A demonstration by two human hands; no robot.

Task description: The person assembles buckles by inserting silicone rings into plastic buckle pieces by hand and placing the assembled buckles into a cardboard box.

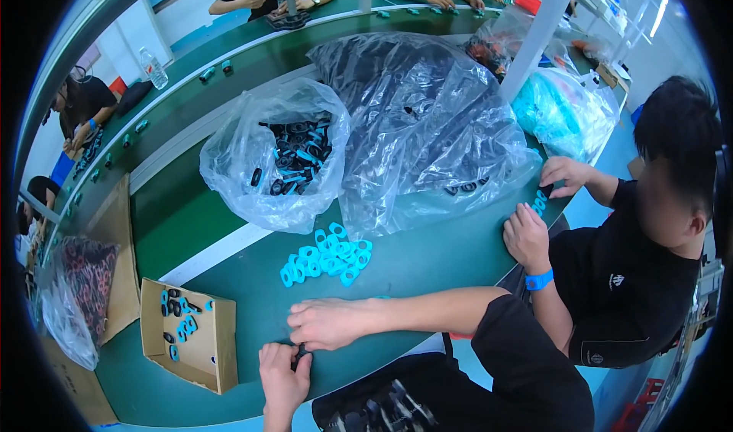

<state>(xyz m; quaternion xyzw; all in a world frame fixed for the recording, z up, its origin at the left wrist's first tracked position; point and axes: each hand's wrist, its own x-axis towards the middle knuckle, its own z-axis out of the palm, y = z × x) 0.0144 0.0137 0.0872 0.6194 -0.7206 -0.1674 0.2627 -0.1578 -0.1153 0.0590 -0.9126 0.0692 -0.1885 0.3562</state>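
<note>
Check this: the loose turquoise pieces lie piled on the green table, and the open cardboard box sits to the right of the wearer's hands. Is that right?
Not quite: the head view shows the open cardboard box to the left of the wearer's left hand and right hand. The loose turquoise pieces do lie piled on the green table.

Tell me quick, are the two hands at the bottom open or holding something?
Left hand: closed on a small black piece.
Right hand: curled beside it; can't tell if it's gripping.
</note>
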